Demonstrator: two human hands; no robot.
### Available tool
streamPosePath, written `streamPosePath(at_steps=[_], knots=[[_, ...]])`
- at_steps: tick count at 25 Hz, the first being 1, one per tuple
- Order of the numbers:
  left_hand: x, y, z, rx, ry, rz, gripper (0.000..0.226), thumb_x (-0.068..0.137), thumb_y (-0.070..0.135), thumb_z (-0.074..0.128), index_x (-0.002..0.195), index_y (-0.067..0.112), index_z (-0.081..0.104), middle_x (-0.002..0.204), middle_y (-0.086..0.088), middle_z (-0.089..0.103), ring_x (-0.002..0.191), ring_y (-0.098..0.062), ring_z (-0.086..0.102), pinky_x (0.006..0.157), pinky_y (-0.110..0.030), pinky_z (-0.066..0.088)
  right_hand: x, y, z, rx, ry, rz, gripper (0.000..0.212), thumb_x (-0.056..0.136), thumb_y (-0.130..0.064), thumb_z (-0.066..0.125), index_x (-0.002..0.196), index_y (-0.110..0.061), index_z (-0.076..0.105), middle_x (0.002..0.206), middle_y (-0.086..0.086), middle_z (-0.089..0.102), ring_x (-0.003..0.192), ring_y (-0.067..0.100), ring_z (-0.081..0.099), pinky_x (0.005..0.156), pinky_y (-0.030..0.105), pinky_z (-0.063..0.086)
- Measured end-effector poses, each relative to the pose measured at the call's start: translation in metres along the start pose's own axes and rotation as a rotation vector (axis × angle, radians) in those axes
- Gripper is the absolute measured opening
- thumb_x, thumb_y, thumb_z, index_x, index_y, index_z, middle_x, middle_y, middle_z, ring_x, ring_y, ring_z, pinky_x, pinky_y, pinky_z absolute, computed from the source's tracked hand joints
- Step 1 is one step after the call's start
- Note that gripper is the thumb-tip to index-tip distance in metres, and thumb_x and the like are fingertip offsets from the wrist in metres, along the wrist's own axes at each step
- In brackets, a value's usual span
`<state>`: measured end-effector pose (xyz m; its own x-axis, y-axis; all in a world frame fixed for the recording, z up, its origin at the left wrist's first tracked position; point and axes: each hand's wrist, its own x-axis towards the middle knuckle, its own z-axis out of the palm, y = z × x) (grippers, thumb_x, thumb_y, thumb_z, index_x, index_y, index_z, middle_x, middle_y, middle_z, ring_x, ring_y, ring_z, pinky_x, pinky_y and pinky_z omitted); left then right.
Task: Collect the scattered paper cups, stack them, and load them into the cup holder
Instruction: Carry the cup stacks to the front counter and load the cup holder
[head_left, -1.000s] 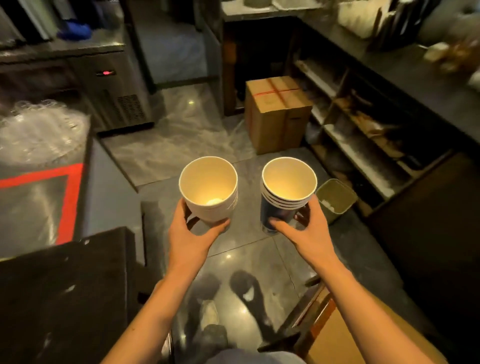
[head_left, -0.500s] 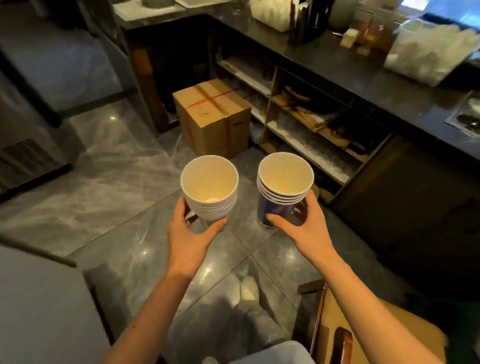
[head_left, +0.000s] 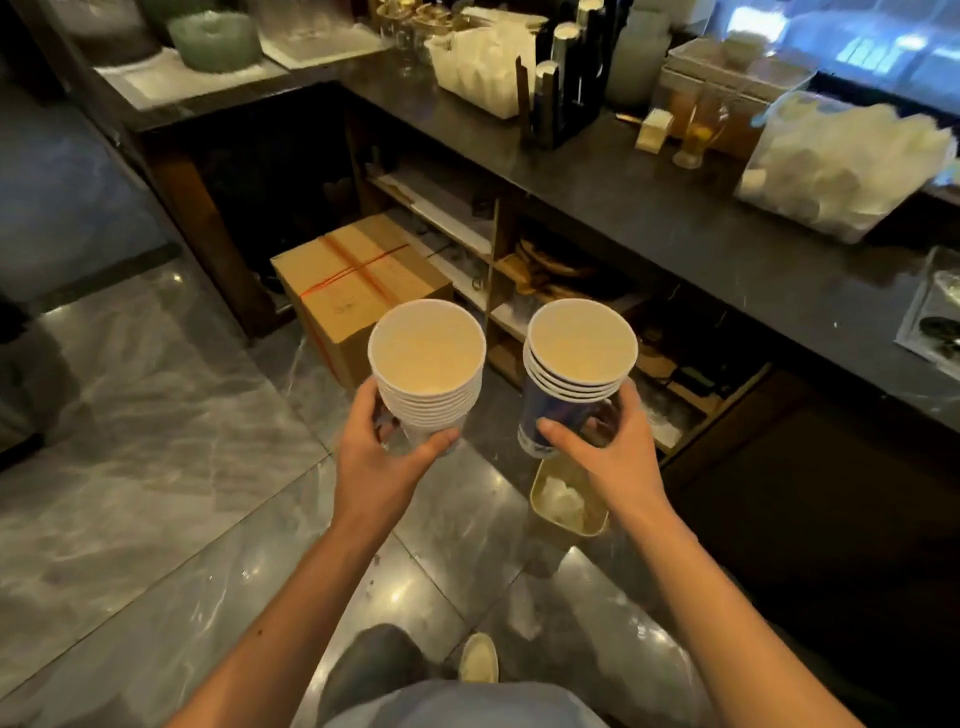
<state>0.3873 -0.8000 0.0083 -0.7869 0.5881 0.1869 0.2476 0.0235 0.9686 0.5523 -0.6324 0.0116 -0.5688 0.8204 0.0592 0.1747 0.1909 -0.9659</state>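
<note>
Turned since a moment ago from open floor toward the dark stone desk, now close ahead. Left hand, fingers wrapped around a tall nested stack of white paper cups; right hand clasping a shorter stack of blue-printed paper cups. Both stacks upright, side by side, apart. Probably carrying toward the dark upright cup holder with metal tubes on the desk, well apart yet. Collecting apparently done; merging and loading left. Underfoot glossy grey marble floor; taped brown cardboard box below; open shelves under the desk.
</note>
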Motion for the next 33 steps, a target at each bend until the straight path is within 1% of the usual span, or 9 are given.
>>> streamPosePath(at_steps=[4, 8, 12, 15, 19, 21, 25, 29, 33], knots=[[0.093, -0.014, 0.035, -0.013, -0.031, 0.024, 0.089, 0.060, 0.050, 0.083, 0.139, 0.034, 0.045, 0.126, 0.030, 0.057, 0.118, 0.009, 0.054, 0.091, -0.009, 0.046, 0.085, 0.001, 0.000, -0.011, 0.044, 0.071, 0.081, 0.058, -0.053, 0.086, 0.112, -0.077, 0.031, 0.111, -0.056, 0.041, 0.098, -0.027, 0.047, 0.067, -0.001, 0.042], [0.195, -0.036, 0.058, -0.012, -0.068, 0.047, 0.091, 0.058, 0.056, 0.082, 0.138, 0.030, 0.046, 0.129, 0.024, 0.057, 0.120, 0.008, 0.053, 0.092, -0.009, 0.047, 0.172, 0.010, 0.021, -0.029, 0.087, 0.054, 0.096, 0.059, -0.054, 0.084, 0.139, -0.045, 0.032, 0.127, -0.037, 0.044, 0.107, -0.012, 0.049, 0.080, 0.006, 0.039], [0.308, -0.055, 0.064, -0.044, -0.122, 0.053, 0.094, 0.061, 0.056, 0.082, 0.142, 0.033, 0.042, 0.137, 0.021, 0.054, 0.128, 0.002, 0.049, 0.103, -0.022, 0.045, 0.269, -0.003, 0.051, -0.103, 0.145, 0.050, 0.097, 0.064, -0.044, 0.084, 0.145, -0.033, 0.031, 0.142, -0.020, 0.041, 0.123, 0.000, 0.043, 0.088, 0.008, 0.038], [0.393, -0.064, 0.074, -0.036, -0.176, 0.053, 0.090, 0.061, 0.058, 0.082, 0.140, 0.040, 0.041, 0.132, 0.034, 0.051, 0.125, 0.010, 0.048, 0.099, -0.019, 0.046, 0.337, -0.014, 0.070, -0.101, 0.178, 0.058, 0.092, 0.068, -0.040, 0.085, 0.143, -0.037, 0.032, 0.143, -0.020, 0.044, 0.127, 0.005, 0.044, 0.097, 0.023, 0.040], [0.477, -0.069, 0.102, -0.072, -0.272, 0.063, 0.082, 0.063, 0.049, 0.084, 0.129, 0.063, 0.037, 0.122, 0.048, 0.048, 0.118, 0.022, 0.046, 0.088, 0.000, 0.043, 0.408, -0.013, 0.079, -0.043, 0.209, 0.086, 0.082, 0.067, -0.040, 0.085, 0.132, -0.050, 0.036, 0.127, -0.038, 0.047, 0.115, -0.009, 0.050, 0.090, 0.013, 0.041], [0.506, -0.075, 0.118, -0.089, -0.302, 0.066, 0.083, 0.062, 0.049, 0.085, 0.132, 0.057, 0.041, 0.124, 0.044, 0.051, 0.120, 0.017, 0.048, 0.090, -0.003, 0.044, 0.437, -0.008, 0.076, -0.022, 0.237, 0.094, 0.079, 0.067, -0.038, 0.087, 0.127, -0.053, 0.038, 0.123, -0.038, 0.050, 0.117, -0.008, 0.051, 0.092, 0.017, 0.044], [0.569, -0.093, 0.160, -0.089, -0.351, 0.027, 0.087, 0.062, 0.042, 0.087, 0.138, 0.036, 0.045, 0.131, 0.030, 0.054, 0.127, 0.003, 0.050, 0.102, -0.024, 0.048, 0.503, 0.010, 0.062, 0.017, 0.302, 0.134, 0.085, 0.065, -0.033, 0.086, 0.136, -0.042, 0.039, 0.134, -0.022, 0.053, 0.126, 0.008, 0.050, 0.103, 0.037, 0.046], [0.628, -0.102, 0.218, -0.066, -0.428, 0.009, 0.080, 0.065, 0.029, 0.089, 0.122, 0.059, 0.042, 0.118, 0.046, 0.053, 0.116, 0.021, 0.049, 0.087, -0.001, 0.043, 0.569, 0.035, 0.036, 0.003, 0.353, 0.137, 0.084, 0.063, -0.038, 0.086, 0.132, -0.049, 0.039, 0.128, -0.029, 0.053, 0.120, 0.001, 0.052, 0.099, 0.032, 0.047], [0.687, -0.101, 0.295, -0.024, -0.499, -0.033, 0.081, 0.065, 0.024, 0.090, 0.118, 0.063, 0.043, 0.117, 0.045, 0.054, 0.114, 0.022, 0.049, 0.085, 0.001, 0.041, 0.623, 0.053, -0.010, -0.011, 0.400, 0.153, 0.080, 0.062, -0.042, 0.087, 0.117, -0.070, 0.036, 0.127, -0.033, 0.051, 0.124, 0.004, 0.051, 0.098, 0.027, 0.045]])
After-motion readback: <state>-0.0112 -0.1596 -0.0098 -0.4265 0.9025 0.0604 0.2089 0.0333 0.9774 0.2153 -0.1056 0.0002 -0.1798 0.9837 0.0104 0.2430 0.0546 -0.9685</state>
